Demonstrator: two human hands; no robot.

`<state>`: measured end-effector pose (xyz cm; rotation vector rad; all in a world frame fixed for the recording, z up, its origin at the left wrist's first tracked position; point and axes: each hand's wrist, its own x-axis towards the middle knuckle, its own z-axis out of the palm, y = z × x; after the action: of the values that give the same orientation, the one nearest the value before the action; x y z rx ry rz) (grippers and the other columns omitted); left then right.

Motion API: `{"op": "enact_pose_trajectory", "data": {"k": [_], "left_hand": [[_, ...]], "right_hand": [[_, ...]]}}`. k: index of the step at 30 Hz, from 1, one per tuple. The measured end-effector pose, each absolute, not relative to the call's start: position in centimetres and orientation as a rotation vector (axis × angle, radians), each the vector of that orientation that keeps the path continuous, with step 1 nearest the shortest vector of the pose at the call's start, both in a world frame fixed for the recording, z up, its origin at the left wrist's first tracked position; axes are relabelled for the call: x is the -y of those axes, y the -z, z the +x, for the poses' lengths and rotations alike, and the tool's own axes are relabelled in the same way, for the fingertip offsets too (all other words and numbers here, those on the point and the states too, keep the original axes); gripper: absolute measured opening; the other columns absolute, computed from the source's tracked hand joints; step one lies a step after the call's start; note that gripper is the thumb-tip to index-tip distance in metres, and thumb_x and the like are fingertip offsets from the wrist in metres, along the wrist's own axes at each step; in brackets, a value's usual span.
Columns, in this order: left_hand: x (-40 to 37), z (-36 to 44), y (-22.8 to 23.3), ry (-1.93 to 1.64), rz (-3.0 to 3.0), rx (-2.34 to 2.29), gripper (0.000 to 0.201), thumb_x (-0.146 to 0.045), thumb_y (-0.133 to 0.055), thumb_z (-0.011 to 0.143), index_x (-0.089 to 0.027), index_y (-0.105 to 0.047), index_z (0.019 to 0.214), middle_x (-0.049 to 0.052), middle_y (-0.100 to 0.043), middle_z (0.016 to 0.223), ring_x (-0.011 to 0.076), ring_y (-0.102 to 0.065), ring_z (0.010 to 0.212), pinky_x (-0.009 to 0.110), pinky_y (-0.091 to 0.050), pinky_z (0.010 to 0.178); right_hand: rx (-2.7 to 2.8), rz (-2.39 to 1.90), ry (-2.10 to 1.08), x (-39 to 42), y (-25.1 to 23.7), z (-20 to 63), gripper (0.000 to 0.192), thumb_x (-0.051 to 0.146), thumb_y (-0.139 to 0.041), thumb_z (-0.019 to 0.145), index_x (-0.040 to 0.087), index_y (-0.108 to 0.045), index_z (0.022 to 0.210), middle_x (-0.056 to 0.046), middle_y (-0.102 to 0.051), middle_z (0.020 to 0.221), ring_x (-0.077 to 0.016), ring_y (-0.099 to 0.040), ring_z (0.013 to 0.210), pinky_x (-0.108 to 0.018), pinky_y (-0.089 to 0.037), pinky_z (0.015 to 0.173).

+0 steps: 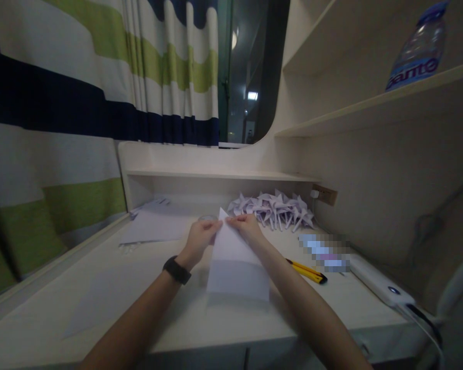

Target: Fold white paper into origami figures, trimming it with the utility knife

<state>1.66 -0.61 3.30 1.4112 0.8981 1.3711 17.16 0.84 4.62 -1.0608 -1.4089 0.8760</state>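
Observation:
A white sheet of paper (237, 267), its far end brought to a point, is held between my two hands above the desk. My left hand (202, 236), with a dark watch on the wrist, pinches the paper's left edge just below the tip. On the other side of the tip, the fingers of my right hand (247, 226) pinch the paper too. The near end of the sheet hangs toward me, wide and square. Behind my right hand lies a heap of folded white paper pinwheels (273, 208).
A stack of white paper (154, 221) lies at the back left, with another sheet (108, 293) nearer. Right of my arm are a yellow utility knife (306, 271), a blurred-out phone (324, 252) and a white power strip (381, 280). A bottle (420, 46) stands on the shelf.

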Motion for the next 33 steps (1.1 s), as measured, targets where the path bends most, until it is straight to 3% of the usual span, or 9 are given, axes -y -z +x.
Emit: {"op": "enact_pose_trajectory", "data": {"k": [12, 17, 24, 33], "left_hand": [[0.8, 1.2, -2.9, -1.396, 1.335, -0.849, 0.031, -0.039, -0.071, 0.063, -0.013, -0.058, 0.054, -0.003, -0.046, 0.048, 0.007, -0.04, 0.041, 0.019, -0.026, 0.039], [0.1, 1.0, -2.5, -1.354, 1.324, -0.832, 0.036, -0.047, -0.069, 0.068, -0.013, -0.06, 0.06, -0.003, -0.048, 0.049, 0.007, -0.038, 0.039, 0.02, -0.024, 0.038], [0.5, 0.6, -3.3, -1.515, 1.323, -1.02, 0.029, -0.038, -0.067, 0.067, -0.013, -0.059, 0.055, -0.002, -0.049, 0.048, 0.0094, -0.041, 0.043, 0.022, -0.027, 0.041], [-0.5, -0.1, -2.7, -1.473, 1.501, -1.065, 0.04, -0.051, -0.064, 0.069, -0.014, -0.056, 0.055, -0.003, -0.046, 0.048, 0.0093, -0.04, 0.043, 0.022, -0.025, 0.041]], "right_hand": [[1.327, -1.04, -0.986, -0.2, -3.6, 15.9, 0.03, 0.04, -0.072, 0.056, 0.015, -0.057, 0.048, 0.005, -0.046, 0.041, -0.0069, -0.034, 0.039, -0.022, -0.02, 0.04], [1.388, -1.041, -1.044, 0.6, -3.8, 15.3, 0.034, 0.042, -0.073, 0.056, 0.016, -0.054, 0.045, 0.006, -0.042, 0.037, -0.0064, -0.031, 0.036, -0.023, -0.018, 0.039], [1.432, -1.01, -1.199, 0.8, -2.6, 14.5, 0.038, 0.047, -0.071, 0.062, 0.015, -0.054, 0.051, 0.007, -0.041, 0.039, -0.0053, -0.028, 0.036, -0.022, -0.016, 0.038], [1.551, -1.098, -0.953, 0.6, -2.0, 14.3, 0.038, 0.047, -0.067, 0.066, 0.014, -0.058, 0.049, 0.005, -0.041, 0.037, -0.0061, -0.033, 0.035, -0.021, -0.02, 0.036]]}}
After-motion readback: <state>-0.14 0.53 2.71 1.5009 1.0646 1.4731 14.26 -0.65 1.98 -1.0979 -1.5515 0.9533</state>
